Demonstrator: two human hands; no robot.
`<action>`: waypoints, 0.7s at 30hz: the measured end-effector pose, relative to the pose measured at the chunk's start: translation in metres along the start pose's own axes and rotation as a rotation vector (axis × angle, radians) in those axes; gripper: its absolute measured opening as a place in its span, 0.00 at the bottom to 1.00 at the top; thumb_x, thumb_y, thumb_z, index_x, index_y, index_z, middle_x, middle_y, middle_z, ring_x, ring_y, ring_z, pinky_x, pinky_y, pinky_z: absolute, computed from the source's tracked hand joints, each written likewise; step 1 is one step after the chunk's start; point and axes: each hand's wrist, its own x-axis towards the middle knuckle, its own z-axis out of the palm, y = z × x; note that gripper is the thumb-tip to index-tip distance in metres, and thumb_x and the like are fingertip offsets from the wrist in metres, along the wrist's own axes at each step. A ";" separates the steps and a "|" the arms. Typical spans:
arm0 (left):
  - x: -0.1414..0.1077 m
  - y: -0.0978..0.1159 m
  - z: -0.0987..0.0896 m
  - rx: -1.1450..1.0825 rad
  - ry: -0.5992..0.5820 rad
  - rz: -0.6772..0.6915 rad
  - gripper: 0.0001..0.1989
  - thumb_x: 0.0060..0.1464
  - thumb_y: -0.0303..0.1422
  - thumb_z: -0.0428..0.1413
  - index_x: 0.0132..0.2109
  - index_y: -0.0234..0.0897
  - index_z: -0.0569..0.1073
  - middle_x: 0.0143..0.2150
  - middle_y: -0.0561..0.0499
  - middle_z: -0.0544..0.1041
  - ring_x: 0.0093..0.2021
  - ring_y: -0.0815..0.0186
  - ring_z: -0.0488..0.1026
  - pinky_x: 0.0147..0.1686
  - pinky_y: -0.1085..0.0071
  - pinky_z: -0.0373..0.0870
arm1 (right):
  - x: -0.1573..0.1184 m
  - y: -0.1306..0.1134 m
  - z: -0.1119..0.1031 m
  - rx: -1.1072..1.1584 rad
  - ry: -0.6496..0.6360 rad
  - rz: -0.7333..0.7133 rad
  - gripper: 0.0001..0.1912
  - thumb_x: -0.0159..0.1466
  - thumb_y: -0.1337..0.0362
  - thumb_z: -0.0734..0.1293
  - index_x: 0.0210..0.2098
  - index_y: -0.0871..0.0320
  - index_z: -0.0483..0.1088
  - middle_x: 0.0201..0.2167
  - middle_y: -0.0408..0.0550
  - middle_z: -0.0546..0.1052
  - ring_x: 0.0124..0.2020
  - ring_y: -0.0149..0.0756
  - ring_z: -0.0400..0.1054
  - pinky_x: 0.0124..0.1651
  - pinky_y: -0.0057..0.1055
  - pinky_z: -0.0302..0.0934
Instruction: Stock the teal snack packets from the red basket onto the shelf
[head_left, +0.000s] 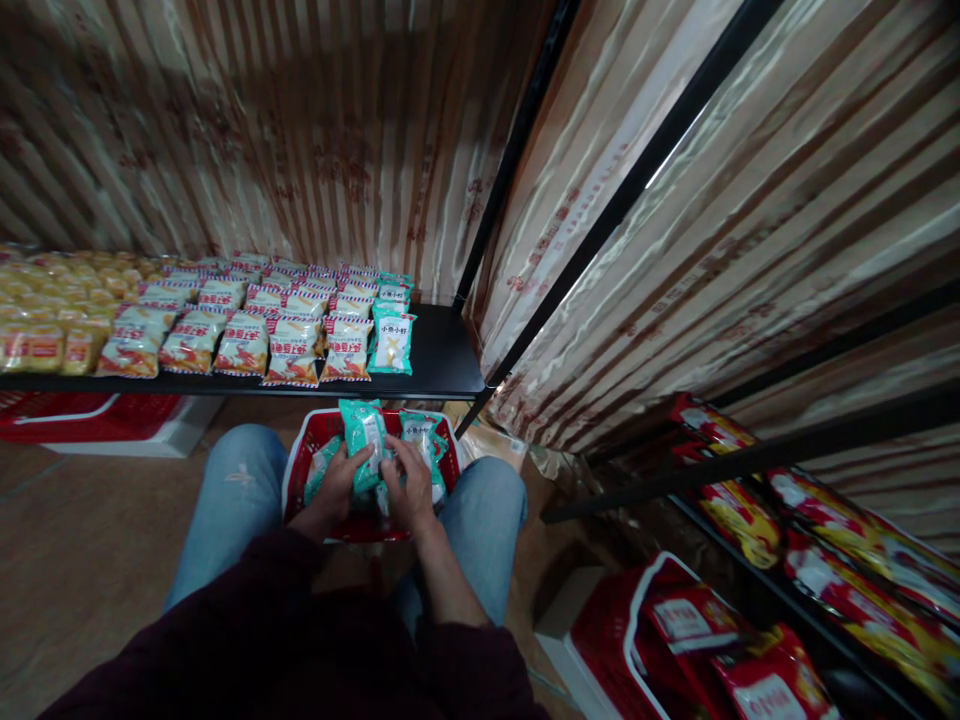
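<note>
Pleated curtains (337, 120) and, lower right, red packets (776, 675) in a basket (604, 620)

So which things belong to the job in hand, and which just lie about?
In the work: held green packet, red basket between the knees, probably the front shelf.
Lying about, seemingly: yellow packets, lower-right basket, red-yellow bags.

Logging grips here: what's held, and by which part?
The left hand holds a teal packet by its lower left side, right hand at its right edge.
</note>
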 end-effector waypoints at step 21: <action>-0.001 -0.001 -0.003 -0.098 -0.140 -0.073 0.26 0.40 0.30 0.63 0.50 0.35 0.69 0.42 0.45 0.79 0.41 0.57 0.76 0.40 0.61 0.74 | 0.003 0.001 0.002 -0.053 0.036 0.136 0.19 0.58 0.65 0.61 0.49 0.57 0.69 0.43 0.51 0.70 0.33 0.31 0.66 0.38 0.29 0.66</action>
